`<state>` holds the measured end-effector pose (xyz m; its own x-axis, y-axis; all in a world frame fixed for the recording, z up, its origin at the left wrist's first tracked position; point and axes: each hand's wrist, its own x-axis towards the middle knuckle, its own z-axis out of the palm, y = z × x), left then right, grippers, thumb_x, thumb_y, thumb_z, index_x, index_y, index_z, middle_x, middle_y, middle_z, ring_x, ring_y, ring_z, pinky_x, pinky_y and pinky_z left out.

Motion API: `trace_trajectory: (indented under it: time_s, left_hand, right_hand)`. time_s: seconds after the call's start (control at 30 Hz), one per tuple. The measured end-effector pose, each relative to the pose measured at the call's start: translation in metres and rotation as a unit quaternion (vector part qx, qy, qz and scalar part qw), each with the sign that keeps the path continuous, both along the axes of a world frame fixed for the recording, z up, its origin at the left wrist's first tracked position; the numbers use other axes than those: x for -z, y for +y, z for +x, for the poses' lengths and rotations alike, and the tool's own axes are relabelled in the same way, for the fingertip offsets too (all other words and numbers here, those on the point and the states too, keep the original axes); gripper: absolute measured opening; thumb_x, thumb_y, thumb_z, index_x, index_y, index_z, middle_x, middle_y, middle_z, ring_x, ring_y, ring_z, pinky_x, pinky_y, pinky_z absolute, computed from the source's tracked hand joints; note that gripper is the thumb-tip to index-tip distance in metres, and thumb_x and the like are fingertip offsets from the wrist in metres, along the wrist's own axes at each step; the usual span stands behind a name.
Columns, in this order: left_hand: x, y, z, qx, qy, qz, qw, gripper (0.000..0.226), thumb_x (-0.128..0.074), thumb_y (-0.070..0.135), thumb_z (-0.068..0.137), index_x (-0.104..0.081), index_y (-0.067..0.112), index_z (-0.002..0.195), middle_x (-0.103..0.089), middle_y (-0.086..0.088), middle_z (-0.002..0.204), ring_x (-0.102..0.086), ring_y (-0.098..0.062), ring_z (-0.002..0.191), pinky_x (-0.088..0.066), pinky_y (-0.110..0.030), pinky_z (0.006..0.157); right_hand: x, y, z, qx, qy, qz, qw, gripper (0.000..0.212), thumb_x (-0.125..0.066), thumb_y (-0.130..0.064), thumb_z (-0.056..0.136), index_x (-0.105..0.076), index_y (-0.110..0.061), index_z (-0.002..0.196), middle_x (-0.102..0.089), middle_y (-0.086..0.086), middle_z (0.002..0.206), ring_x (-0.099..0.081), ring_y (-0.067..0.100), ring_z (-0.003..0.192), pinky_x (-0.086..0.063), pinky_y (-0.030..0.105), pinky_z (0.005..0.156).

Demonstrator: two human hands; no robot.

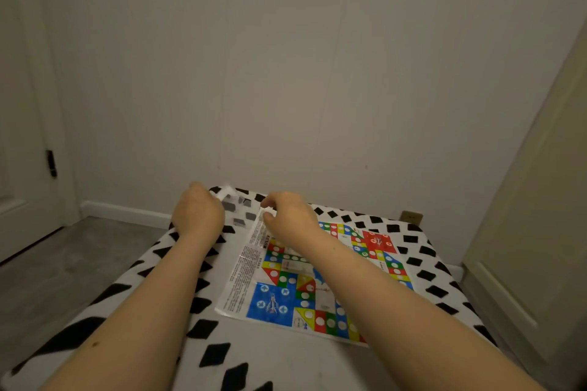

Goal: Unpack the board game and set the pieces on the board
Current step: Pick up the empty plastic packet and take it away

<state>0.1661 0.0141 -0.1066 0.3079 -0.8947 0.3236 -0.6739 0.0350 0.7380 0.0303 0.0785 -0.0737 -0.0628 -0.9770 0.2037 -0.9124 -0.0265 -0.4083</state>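
Note:
A colourful paper game board (286, 298) with red, blue, green and yellow squares lies flat on the black-and-white patterned surface (286, 362). Both my hands are stretched out over its far left corner. My left hand (198, 213) pinches one edge of a clear plastic bag (236, 205), which looks blurred against the pattern. My right hand (287, 216) pinches the bag's other edge, just above the board's printed text strip. I cannot make out what is inside the bag. No game pieces are visible on the board.
A plain wall stands just behind the patterned surface. Grey floor (63, 263) and a white door are at the left, another door panel (540, 200) at the right. A small brown box (411, 217) sits by the wall at the far right corner.

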Motion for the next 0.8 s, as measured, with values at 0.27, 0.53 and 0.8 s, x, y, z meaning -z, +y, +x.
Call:
trace_trajectory:
  time_s: [0.27,0.53,0.8]
  left_hand:
    - [-0.06,0.034,0.014,0.011,0.132,-0.277,0.952,0.012,-0.041,0.014,0.096,-0.049,0.006,0.098,-0.058,-0.007,0.078,-0.058,-0.027,0.069,-0.047,-0.04,0.058]
    - [-0.109,0.085,0.001,0.141,0.303,-0.214,0.918,0.001,-0.05,0.011,0.093,-0.05,0.01,0.094,-0.059,-0.01,0.096,-0.061,-0.024,0.07,-0.046,-0.015,0.039]
    - [-0.108,0.154,-0.029,0.344,0.217,-0.134,0.903,0.002,-0.056,0.01,0.091,-0.057,0.009,0.089,-0.065,-0.006,0.077,-0.062,-0.016,0.065,-0.05,-0.017,0.046]
  right_hand:
    - [-0.029,0.024,0.005,-0.029,-0.071,-0.073,0.994,0.05,-0.054,-0.011,0.091,-0.041,-0.022,0.138,-0.048,0.003,0.138,-0.049,0.02,0.123,-0.044,0.034,0.098]
    - [-0.068,0.083,-0.004,-0.071,-0.122,-0.169,0.976,0.101,-0.082,-0.021,0.067,-0.019,-0.031,0.145,-0.034,-0.004,0.142,-0.039,0.013,0.127,-0.034,0.029,0.103]
    - [-0.083,0.16,-0.048,-0.109,-0.322,-0.117,0.933,0.095,-0.08,-0.021,0.069,-0.024,-0.031,0.145,-0.039,0.006,0.144,-0.059,0.016,0.109,-0.057,0.029,0.084]
